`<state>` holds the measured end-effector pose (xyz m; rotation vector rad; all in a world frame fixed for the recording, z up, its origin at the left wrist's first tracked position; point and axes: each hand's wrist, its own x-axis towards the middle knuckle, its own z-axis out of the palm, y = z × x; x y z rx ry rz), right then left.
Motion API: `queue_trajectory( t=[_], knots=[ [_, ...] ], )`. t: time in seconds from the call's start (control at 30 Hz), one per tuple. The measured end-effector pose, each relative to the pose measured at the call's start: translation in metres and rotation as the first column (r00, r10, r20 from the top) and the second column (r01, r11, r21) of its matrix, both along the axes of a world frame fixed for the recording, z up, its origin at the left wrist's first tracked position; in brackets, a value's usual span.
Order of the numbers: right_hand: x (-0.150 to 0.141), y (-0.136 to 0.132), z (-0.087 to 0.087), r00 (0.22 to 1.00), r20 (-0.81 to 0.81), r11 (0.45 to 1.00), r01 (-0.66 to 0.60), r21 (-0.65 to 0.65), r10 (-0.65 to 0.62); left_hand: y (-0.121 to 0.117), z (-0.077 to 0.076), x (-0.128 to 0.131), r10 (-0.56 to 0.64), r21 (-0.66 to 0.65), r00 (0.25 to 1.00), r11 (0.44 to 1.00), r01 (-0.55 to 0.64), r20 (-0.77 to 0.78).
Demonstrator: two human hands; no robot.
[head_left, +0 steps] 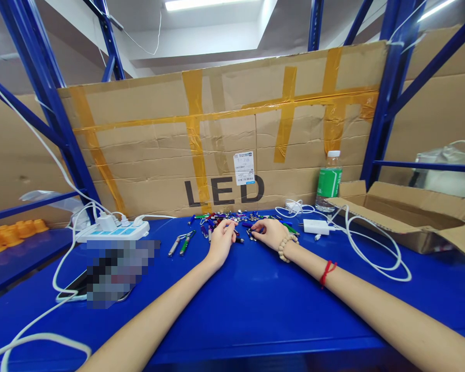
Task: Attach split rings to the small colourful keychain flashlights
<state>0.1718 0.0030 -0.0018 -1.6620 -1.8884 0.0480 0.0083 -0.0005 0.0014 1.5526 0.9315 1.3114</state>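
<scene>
The small colourful pieces [245,217] lie in a loose heap on your blue tabletop [263,310]. Your left hand [221,242] is at its near edge, fingers bent close together; your right hand [271,234] curls over pieces beside it. Whether either grip holds anything, I cannot tell. Farther left lies a power strip [116,231]; rightward stands a bottle [329,181].

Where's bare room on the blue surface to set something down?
Biggest patch: blue surface between left forearm and right forearm, toward its near edge. Smaller: between left forearm and pixelated item; right of right forearm, nearer than the looped white cable. Crowded: around the small-parts pile at left hand and right hand, and the power strip.
</scene>
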Motion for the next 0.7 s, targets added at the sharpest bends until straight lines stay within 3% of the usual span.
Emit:
queue_trajectory(
  t=[0.7],
  knots=[
    [-0.0011,-0.0003,0.0016,0.999,0.003,0.999,0.043,-0.012,-0.043,0.0008,-0.0001,0.0002,-0.013,-0.016,1.000,1.000,0.013,0.006]
  ],
)
